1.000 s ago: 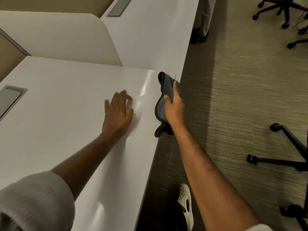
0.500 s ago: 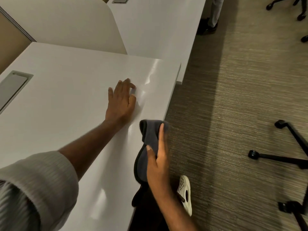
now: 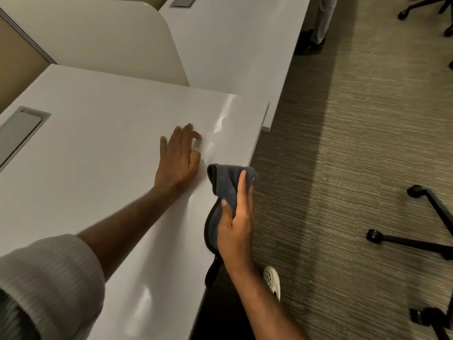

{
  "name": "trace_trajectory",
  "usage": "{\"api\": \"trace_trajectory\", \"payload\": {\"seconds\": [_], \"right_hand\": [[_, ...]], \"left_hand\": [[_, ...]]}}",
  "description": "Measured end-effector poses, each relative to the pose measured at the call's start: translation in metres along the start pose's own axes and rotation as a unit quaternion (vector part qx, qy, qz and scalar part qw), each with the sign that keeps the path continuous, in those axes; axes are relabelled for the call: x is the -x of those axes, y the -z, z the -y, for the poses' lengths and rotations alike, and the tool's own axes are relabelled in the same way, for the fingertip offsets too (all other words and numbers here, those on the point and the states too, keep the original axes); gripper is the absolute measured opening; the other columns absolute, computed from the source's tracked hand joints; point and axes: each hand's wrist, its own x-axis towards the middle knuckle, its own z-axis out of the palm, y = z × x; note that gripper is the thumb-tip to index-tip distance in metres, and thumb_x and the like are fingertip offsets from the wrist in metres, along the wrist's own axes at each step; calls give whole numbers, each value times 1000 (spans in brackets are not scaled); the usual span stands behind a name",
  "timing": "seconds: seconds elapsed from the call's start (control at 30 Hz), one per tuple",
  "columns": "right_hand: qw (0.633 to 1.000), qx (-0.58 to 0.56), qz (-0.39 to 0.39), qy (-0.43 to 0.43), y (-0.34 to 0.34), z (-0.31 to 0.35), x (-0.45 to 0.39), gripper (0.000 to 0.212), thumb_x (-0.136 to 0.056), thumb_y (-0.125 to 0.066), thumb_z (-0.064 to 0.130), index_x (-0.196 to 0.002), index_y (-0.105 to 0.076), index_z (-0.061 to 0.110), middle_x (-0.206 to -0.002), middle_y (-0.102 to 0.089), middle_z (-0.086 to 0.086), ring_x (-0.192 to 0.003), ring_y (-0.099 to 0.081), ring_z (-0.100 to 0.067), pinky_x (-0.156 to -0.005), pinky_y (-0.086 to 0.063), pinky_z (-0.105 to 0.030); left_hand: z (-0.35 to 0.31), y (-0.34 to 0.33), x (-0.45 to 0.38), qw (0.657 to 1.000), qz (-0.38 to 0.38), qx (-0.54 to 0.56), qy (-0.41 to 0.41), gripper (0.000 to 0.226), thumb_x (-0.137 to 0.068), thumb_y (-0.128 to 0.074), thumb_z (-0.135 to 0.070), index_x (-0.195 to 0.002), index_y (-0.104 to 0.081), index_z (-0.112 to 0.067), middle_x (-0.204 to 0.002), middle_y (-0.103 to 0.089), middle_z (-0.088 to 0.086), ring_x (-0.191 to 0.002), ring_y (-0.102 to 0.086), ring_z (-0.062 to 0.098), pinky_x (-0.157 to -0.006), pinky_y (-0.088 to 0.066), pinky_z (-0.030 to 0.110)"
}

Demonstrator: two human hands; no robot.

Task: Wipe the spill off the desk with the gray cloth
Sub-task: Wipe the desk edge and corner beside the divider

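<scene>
The left hand [image 3: 177, 160] lies flat, palm down, on the white desk [image 3: 93, 153]. Just to its right, at the desk's edge, the right hand [image 3: 235, 227] grips a gray cloth [image 3: 226, 184], which hangs below the wrist. Beyond the left fingertips, a wet sheen [image 3: 220, 126] glints.

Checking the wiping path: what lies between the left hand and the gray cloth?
Head view: only bare white desk separates left hand from gray cloth gripped by right hand.

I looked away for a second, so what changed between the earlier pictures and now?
The right hand drew the gray cloth back along the desk edge toward the person, then forward a little. It kept its grip. The left hand stayed flat on the desk.
</scene>
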Motion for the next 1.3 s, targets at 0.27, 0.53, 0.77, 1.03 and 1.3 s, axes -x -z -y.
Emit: {"api": "trace_trajectory", "payload": {"seconds": [0.27,0.53,0.77,1.03,1.3], "right_hand": [[999,23,-29,22,5,-2,-99,69,-101,-54,3,-161,-24,22,-170,-15,-8,-157,-10,-19,-115,-18,-4],[996,69,-45,32,9,5,-165,66,-100,-52,-4,-159,-27,12,-167,-24,-11,-156,-17,-23,-123,-21,-23],[993,115,-30,13,14,12,-205,66,-101,-53,0,-160,-27,16,-166,-25,-17,-153,-24,-28,-113,-20,-15],[986,157,33,-35,29,27,-237,62,-102,-48,-2,-159,-29,13,-164,-32,-14,-149,-34,-30,-115,-23,-21],[965,219,142,-25,61,50,-265,52,-104,-41,1,-153,-40,19,-149,-52,-13,-135,-50,-33,-102,-40,-32]], "left_hand": [[5,-5,-1,1000,5,-14,-2,53,-94,-21,-33,-142,-40,-22,-166,-25,2,-157,-10,21,-128,1,49],[1,0,-1,999,22,-40,-2,61,-94,-20,-37,-155,-23,-32,-167,-23,0,-157,-11,23,-127,-2,54],[2,-1,-3,992,68,-110,-7,65,-97,-15,-40,-161,-4,-39,-171,-2,0,-158,6,23,-126,5,54],[-1,4,-7,984,106,-138,22,73,-95,-12,-44,-162,-1,-21,-171,3,2,-158,6,24,-126,6,54],[-4,17,-11,984,143,-100,36,83,-87,-6,-55,-159,12,-19,-167,20,-3,-156,18,20,-123,17,48]]}}
